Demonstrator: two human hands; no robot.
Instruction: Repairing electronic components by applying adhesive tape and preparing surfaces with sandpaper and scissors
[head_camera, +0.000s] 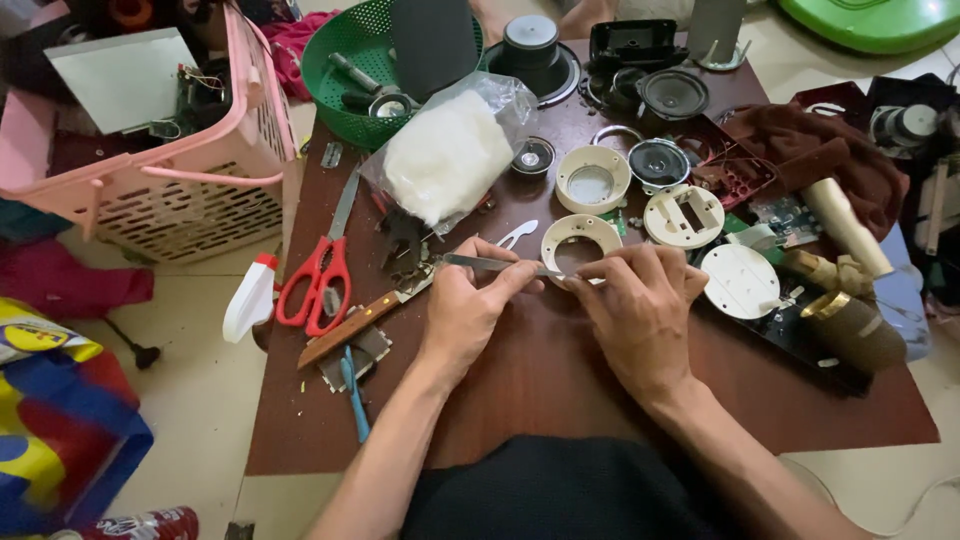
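Left hand (462, 305) grasping thin metal tweezers (495, 265), right hand (635, 300) pinching their tip beside a cream plastic ring (580, 238) on the desk (540, 380), apparently mid-repair; steady fingers needed.

brown table (540, 390): scissors (318, 280) and knife (352, 322) left of the fingers (520, 275), white rings (592, 180) beyond them.

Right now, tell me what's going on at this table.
A person sits at a cluttered brown table and works with both hands. The left hand holds a thin metal tool flat, its tip meeting the right hand just below a cream plastic ring. Red scissors, a wooden-handled knife, a bag of white stuffing and loose speaker parts lie around them.
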